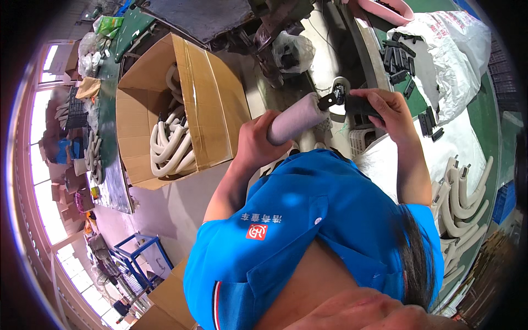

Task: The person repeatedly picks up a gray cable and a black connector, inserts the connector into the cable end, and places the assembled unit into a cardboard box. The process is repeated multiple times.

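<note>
My left hand (258, 137) is wrapped round a pale foam-covered tube (297, 118), held out in front of my chest. A flat black tab (328, 101) with a hole sticks out of the tube's end. My right hand (391, 113) grips a dark black plastic piece (360, 106) between thumb and fingers, just right of that tab. Whether the piece touches the tab I cannot tell. Just beyond the tab shows a pale curved part (341, 82) with a dark end; how it joins the tube is unclear.
To the left stands an open cardboard box (217, 104) holding several curved foam-covered tubes (173, 146). The green table on the right bears black plastic parts (399, 58), a white sack (459, 60) and more pale tubes (462, 203). A dark metal machine (203, 19) stands ahead.
</note>
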### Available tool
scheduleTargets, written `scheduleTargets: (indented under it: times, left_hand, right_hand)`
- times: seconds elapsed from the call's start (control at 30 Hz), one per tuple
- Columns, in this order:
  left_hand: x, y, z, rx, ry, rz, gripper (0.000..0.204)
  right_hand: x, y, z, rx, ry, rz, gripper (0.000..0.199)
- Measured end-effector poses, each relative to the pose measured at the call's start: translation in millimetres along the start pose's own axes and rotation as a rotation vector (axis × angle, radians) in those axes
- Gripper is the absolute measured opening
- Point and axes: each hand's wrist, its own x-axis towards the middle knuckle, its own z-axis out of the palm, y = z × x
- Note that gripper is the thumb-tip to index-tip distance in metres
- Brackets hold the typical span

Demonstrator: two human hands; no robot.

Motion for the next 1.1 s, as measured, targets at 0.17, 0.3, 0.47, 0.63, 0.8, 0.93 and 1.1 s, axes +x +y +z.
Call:
scheduleTargets:
  times: [0.17,0.3,0.47,0.63,0.8,0.93,1.1]
  left_hand:
    - [-4.9,-6.9,-10.2,0.092,0.090,0.101,0.043]
    - [-10.7,-10.0,-20.0,0.124,0.050,0.062,0.040]
    - [-22.4,-21.1,-28.7,0.181,-0.135,0.083,0.036]
    - [-27.0,-35.4,-33.5,0.169,-0.074,-0.026,0.034]
    - [-11.4,-58.1,-32.3,0.190,0.014,-0.111,0.037]
    - [19.6,-88.9,-27.5,0.236,0.055,-0.216,0.035]
    - [53.6,-106.5,-49.9,0.212,0.042,-0.277,0.048]
  right_hand:
    - [9.7,-19.4,24.5,-0.052,-0.013,-0.104,0.032]
    - [19.1,-16.4,36.0,-0.038,-0.057,-0.123,0.028]
    - [36.4,-17.8,43.4,-0.367,-0.290,-0.319,0.026]
    - [57.8,-4.1,72.4,-0.271,-0.282,-0.307,0.031]
    - [109.0,37.9,90.2,-0.146,0.051,-0.173,0.036]
    - [164.9,58.5,95.4,-0.249,0.211,-0.147,0.036]
    - [235.4,89.0,93.4,-0.737,0.373,-0.344,0.034]
